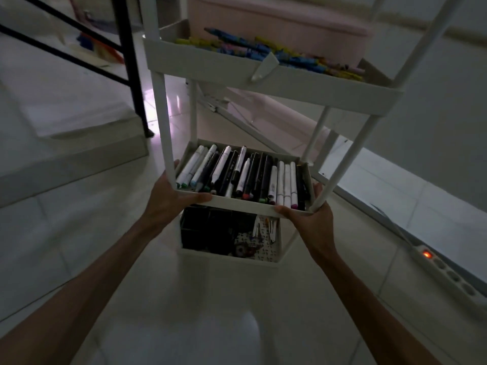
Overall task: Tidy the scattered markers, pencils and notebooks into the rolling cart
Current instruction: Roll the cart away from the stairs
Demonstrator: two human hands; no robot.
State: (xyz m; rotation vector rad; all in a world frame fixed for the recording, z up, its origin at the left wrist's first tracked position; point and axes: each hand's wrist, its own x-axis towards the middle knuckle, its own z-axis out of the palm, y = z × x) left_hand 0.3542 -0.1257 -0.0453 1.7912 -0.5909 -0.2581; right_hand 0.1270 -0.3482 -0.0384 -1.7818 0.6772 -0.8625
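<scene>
A white rolling cart (329, 89) stands on the floor in front of me. Its top tray holds several blue and yellow pencils (266, 52). The middle tray (242, 202) is packed with several black and white markers (245, 177) lying side by side. My left hand (174, 198) grips the middle tray's front left corner, thumb over the rim. At the front right corner my right hand (311, 219) grips the tray the same way. The bottom tray (226, 255) holds a black organiser and a patterned notebook (253, 245).
A black table leg (133, 75) and frame stand at the left beside a low step. A white power strip (448, 275) with a lit red switch lies on the floor at the right. A pink piece of furniture (290, 30) sits behind the cart. Pale floor tiles lie below.
</scene>
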